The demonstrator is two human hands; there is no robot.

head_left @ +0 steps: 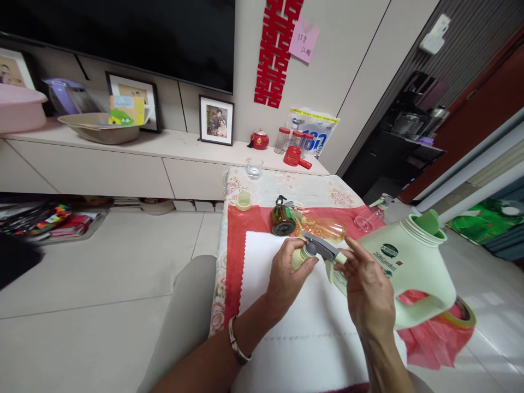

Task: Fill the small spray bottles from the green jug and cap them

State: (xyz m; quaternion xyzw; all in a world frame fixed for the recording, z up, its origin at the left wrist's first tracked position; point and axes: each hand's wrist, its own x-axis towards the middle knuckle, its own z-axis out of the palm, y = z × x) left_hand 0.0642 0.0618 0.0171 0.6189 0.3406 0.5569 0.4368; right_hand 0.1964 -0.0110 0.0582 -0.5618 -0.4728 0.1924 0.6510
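Observation:
A grey and pale green trigger spray head [325, 246] is held above a white sheet [282, 319]. My left hand [289, 275] is closed around its pale green collar, thumb and fingers on either side. My right hand [368, 289] has its fingertips at the pale green nozzle end, and its index finger is raised. The trigger hangs down between the hands. Just beyond them lie a dark brown bottle [282, 219] on its side and a clear amber bottle [327, 228]. A large light green jug [413, 256] with a handle stands beside my right hand.
A pale green cap [244, 201] stands on the red sheet [234, 262] at the table's left. At the back are a glass cup [254, 168] and, on the right, a clear spray bottle [370, 218]. A tape roll [466, 314] lies beyond the jug's base.

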